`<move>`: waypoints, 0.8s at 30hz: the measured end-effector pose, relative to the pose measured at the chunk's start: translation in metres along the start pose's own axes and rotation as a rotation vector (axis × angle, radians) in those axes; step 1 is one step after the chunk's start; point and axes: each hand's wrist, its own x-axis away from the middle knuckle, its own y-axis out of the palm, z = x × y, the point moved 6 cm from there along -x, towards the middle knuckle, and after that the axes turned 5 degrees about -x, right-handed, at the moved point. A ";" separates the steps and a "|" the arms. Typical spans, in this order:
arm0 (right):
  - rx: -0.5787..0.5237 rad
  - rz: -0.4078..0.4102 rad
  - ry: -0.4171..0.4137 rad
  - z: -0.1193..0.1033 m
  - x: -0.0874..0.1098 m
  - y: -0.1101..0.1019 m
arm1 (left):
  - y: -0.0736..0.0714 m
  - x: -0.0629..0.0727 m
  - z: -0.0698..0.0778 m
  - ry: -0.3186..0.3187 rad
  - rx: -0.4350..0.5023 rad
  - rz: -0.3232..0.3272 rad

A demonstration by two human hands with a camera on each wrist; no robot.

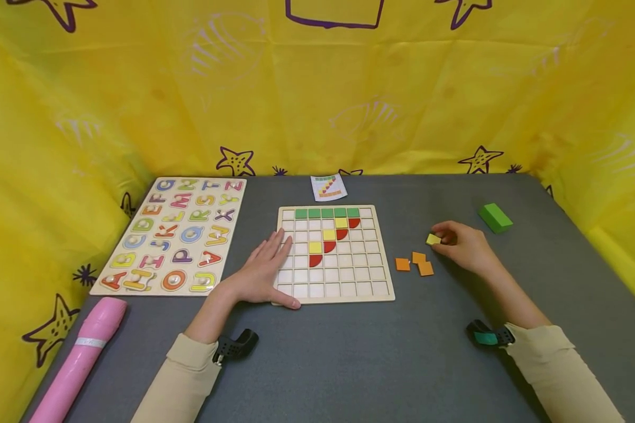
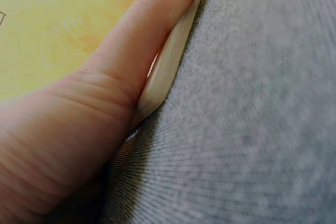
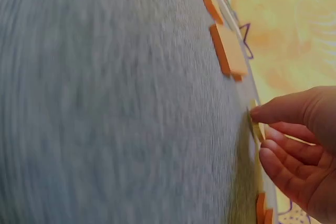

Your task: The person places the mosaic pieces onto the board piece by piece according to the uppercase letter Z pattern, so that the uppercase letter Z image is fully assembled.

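Note:
My left hand (image 1: 264, 267) rests spread along the left edge of a wooden grid board (image 1: 344, 300), its thumb at the near edge. In the left wrist view that thumb lies along the board's pale wooden side (image 2: 170, 66). The board holds a row of green squares (image 1: 327, 212) at the top and a diagonal of yellow squares (image 1: 315, 248) and red quarter-circles (image 1: 316, 261). To the right of the board, my right hand (image 1: 465, 248) pinches a small yellow square tile (image 1: 433, 239) between thumb and fingers, close over the table. Several orange square tiles (image 1: 403, 264) lie near it.
A picture card (image 1: 328, 188) lies behind the board. To the left is an alphabet puzzle board (image 1: 165, 236), with a pink tube-shaped object (image 1: 79, 364) in front of it. A green block (image 1: 495, 218) sits beyond my right hand. Yellow cloth (image 1: 317, 106) surrounds the grey table.

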 end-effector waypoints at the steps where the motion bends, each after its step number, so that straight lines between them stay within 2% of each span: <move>1: -0.008 0.000 0.004 -0.003 -0.001 0.001 | 0.000 0.000 0.000 -0.001 0.000 0.000; 9: -0.154 -0.065 0.043 -0.033 -0.011 0.026 | 0.001 0.000 -0.003 -0.024 -0.008 -0.017; 16: -0.280 -0.128 0.000 -0.070 -0.022 0.058 | 0.002 -0.002 -0.003 -0.032 -0.009 -0.025; 24: -0.354 -0.198 -0.063 -0.105 -0.029 0.089 | 0.001 -0.001 -0.001 -0.025 -0.019 -0.015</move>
